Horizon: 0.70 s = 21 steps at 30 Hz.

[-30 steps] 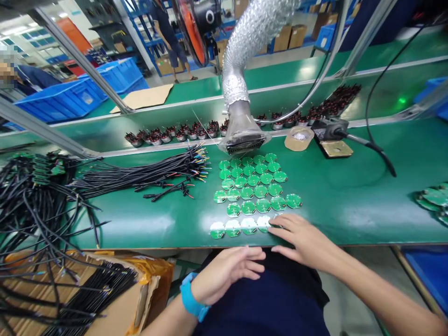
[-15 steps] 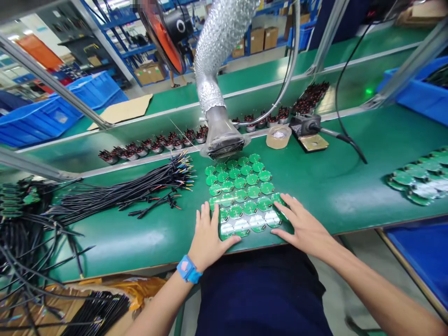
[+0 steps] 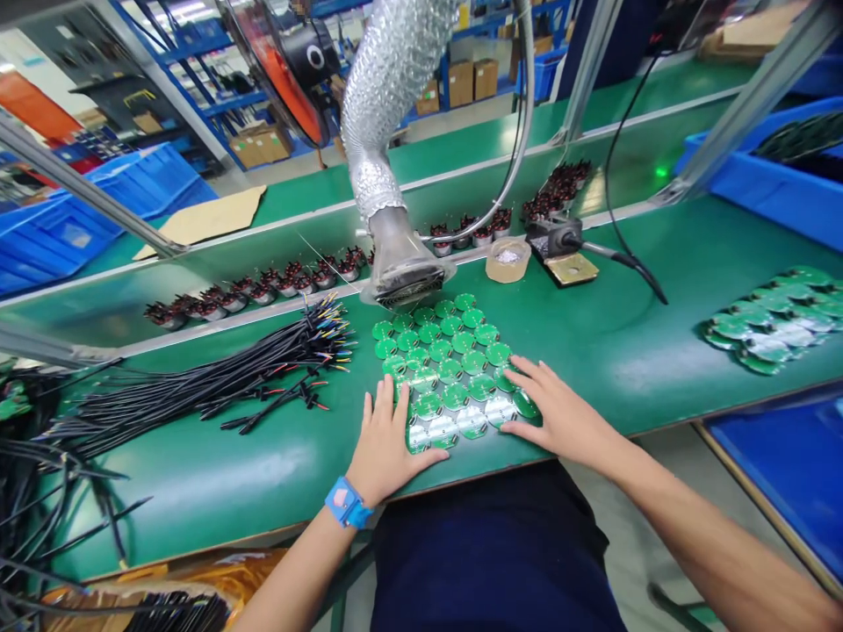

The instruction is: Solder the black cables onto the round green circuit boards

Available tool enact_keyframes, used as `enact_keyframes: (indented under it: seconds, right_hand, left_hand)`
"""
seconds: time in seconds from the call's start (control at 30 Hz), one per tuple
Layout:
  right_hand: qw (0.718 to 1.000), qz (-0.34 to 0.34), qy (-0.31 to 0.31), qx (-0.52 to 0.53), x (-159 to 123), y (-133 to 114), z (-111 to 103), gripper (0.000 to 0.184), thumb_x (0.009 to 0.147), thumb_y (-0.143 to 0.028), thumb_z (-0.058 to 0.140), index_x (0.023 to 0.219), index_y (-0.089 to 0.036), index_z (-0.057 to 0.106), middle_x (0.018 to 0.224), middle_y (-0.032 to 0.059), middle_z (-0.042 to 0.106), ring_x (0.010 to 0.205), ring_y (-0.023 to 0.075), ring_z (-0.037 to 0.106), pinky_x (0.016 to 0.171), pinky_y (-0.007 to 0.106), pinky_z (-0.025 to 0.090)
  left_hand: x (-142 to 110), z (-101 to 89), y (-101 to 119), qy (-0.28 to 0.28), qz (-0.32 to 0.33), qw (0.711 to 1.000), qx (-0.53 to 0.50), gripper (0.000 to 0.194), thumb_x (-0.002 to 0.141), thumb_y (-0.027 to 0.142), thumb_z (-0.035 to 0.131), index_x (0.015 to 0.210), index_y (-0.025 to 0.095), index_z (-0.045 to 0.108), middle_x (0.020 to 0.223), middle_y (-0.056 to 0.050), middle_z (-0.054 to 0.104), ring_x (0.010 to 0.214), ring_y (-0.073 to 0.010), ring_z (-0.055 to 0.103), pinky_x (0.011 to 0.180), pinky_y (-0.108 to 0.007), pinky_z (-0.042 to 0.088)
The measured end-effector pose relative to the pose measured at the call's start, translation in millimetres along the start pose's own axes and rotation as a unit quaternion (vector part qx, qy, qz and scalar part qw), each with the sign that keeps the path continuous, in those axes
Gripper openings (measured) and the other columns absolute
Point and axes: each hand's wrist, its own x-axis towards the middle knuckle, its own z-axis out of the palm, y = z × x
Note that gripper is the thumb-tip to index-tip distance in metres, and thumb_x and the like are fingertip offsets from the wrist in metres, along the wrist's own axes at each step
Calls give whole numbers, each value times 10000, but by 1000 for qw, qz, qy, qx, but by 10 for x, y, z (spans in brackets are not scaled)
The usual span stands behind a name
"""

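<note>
Rows of round green circuit boards (image 3: 451,372) lie close together on the green bench in front of me. At the left edge of this group rests my left hand (image 3: 385,439), fingers stretched forward and thumb out along the front row. My right hand (image 3: 550,405) lies against the right edge with its fingers apart, partly covering a board (image 3: 525,404) there. Both hands touch the group from its sides, and neither grips a board. A fume extraction nozzle (image 3: 408,263) hangs just beyond the back row.
Left are black cables (image 3: 198,377) with stripped ends. Small motors (image 3: 256,290) line the back ledge. A soldering iron (image 3: 612,254) sits in its stand, beside a small tub (image 3: 507,260). More circuit boards (image 3: 777,316) lie at right, near a blue bin (image 3: 770,184).
The view has shifted slightly, so the bench things sit further left. My hands stay at the two sides of the boards; the right one has come slightly closer in.
</note>
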Motion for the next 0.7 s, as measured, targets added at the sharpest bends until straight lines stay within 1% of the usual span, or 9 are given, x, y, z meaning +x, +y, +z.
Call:
enact_keyframes:
  seconds: [0.13,0.2,0.23,0.3,0.37,0.47,0.53,0.6,0.7]
  right_hand:
    - [1000,12,13,4,-82,-27,-75,694,686,-569,621,1287,-266,450,1410,65,399,1293,279,376,1090,499,315]
    - [995,69,66,-16,-161,80,-253,585,724,-537,603,1241,-286,492,1384,46,435,1260,250,422,1066,441,367]
    - [987,117,108,-34,-203,185,-393,504,767,-508,569,1212,-277,511,1359,53,459,1234,237,448,1043,432,388]
    - [943,246,209,-82,-291,485,-762,377,859,-418,479,1167,-205,518,1276,89,508,1159,219,496,980,459,418]
    - [870,383,282,-127,-364,851,-1173,374,867,-383,484,1169,-163,494,1195,90,532,1063,210,535,900,459,456]
    - [783,531,289,-145,-349,1371,-1607,352,871,-377,479,1147,-160,510,1174,88,536,1038,198,541,876,432,469]
    - [741,605,259,-136,-234,1626,-1694,373,850,-378,517,1149,-156,507,1179,90,533,1036,205,542,872,440,472]
    - [704,659,232,-126,-81,1789,-1674,379,848,-374,520,1160,-159,499,1189,89,527,1044,210,538,874,447,470]
    - [673,700,211,-114,79,1900,-1625,376,850,-366,519,1165,-163,496,1192,87,525,1043,209,538,870,445,474]
  left_hand:
    - [12,33,-29,12,20,999,23,1006,691,724,471,1413,78,198,1476,-222,162,1365,-357,166,1089,-556,182]
    - [15,79,-43,28,21,999,39,985,702,711,462,1405,64,223,1471,-227,175,1354,-360,202,1084,-552,200]
    - [23,108,-56,38,18,998,46,979,707,708,453,1403,58,227,1469,-229,179,1349,-363,215,1081,-553,204]
    - [51,167,-88,58,16,997,49,972,717,703,425,1402,43,226,1468,-229,181,1341,-367,234,1078,-552,205]
    - [78,209,-113,71,17,996,44,966,723,701,392,1400,33,231,1471,-226,174,1339,-367,237,1081,-546,199]
    - [90,227,-129,71,18,997,36,956,727,700,356,1398,29,238,1471,-220,180,1340,-361,235,1085,-538,194]
    - [87,232,-140,68,14,997,30,962,719,706,348,1400,36,238,1469,-217,189,1342,-359,234,1083,-540,197]
    - [88,248,-164,70,10,997,21,972,701,718,353,1396,47,256,1469,-211,197,1343,-358,235,1082,-542,199]
    - [106,304,-237,78,-5,997,-4,986,659,732,375,1375,57,311,1452,-202,254,1334,-360,258,1081,-542,210]
